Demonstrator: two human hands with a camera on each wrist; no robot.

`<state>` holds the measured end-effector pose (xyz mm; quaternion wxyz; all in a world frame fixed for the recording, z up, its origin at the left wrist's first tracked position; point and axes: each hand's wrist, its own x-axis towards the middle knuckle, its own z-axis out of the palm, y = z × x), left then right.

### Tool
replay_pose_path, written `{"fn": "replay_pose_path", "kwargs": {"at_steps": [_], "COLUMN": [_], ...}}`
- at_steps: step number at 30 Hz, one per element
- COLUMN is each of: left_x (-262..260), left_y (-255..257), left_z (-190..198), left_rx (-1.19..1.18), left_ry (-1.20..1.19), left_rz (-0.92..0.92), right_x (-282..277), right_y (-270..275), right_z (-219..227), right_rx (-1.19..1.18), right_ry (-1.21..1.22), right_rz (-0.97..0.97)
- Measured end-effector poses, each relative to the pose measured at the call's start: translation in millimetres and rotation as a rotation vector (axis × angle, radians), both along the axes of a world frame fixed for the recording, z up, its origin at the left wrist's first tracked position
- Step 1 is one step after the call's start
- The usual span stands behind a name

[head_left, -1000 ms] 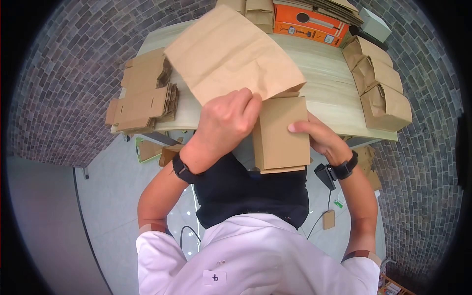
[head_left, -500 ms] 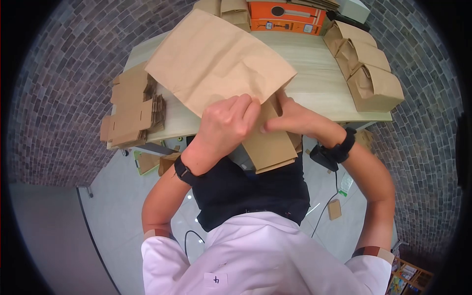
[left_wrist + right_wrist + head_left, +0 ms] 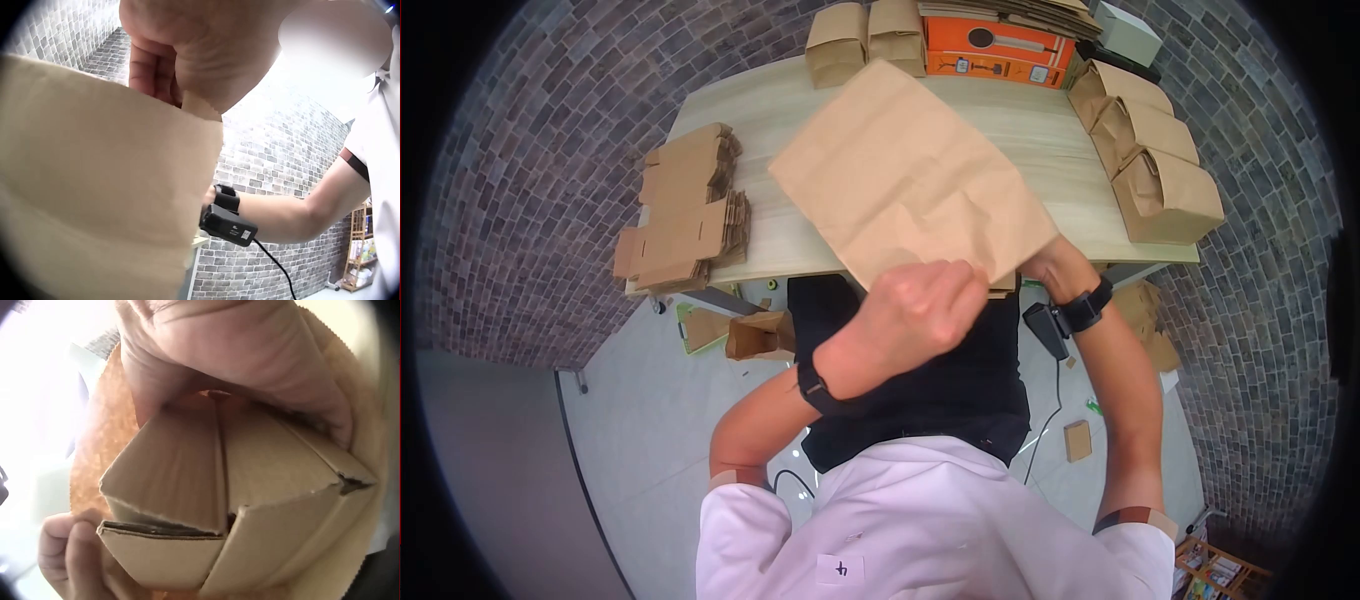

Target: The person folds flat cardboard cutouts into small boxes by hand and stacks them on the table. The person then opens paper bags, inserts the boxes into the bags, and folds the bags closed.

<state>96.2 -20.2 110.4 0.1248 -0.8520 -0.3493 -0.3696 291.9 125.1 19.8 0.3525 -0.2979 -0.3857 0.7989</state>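
Note:
A large brown paper bag [image 3: 900,160] is held up over the desk's front edge, its mouth facing the person. The left hand [image 3: 910,315] pinches the bag's rim, also seen in the left wrist view, where fingers curl over the paper [image 3: 106,181]. In the right wrist view, a brown cardboard box [image 3: 275,456] lies within the bag's mouth, with the right hand [image 3: 231,350] gripping it from above, thumb and fingers on opposite sides. From the head view, the bag hides most of the box and the right hand's fingers.
Flattened cartons [image 3: 685,220] are stacked at the desk's left. Filled paper bags [image 3: 1170,195] line the right side, and two more [image 3: 837,45] stand at the back beside an orange box [image 3: 1000,50]. On the floor are an open bag [image 3: 760,335] and a small box [image 3: 1077,440].
The right hand has carried the box into the bag's mouth, and both are now largely hidden from the head view. The left hand and bag have shifted right and closer to the body.

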Motion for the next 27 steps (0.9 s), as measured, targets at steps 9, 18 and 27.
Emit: {"fn": "replay_pose_path", "kwargs": {"at_steps": [9, 18, 27], "left_x": [39, -103, -119], "left_y": [-27, 51, 70], "left_z": [-10, 23, -24], "left_rx": [0.048, -0.013, -0.585], "left_ry": [-0.003, -0.339, -0.511], "left_rz": [-0.061, 0.324, 0.16], "right_x": [-16, -30, -11], "right_y": [-37, -47, -104], "right_z": [25, 68, 97], "right_rx": [0.848, 0.889, 0.928], "right_ry": [-0.286, -0.377, -0.517], "right_rz": [-0.176, -0.027, 0.14]}}
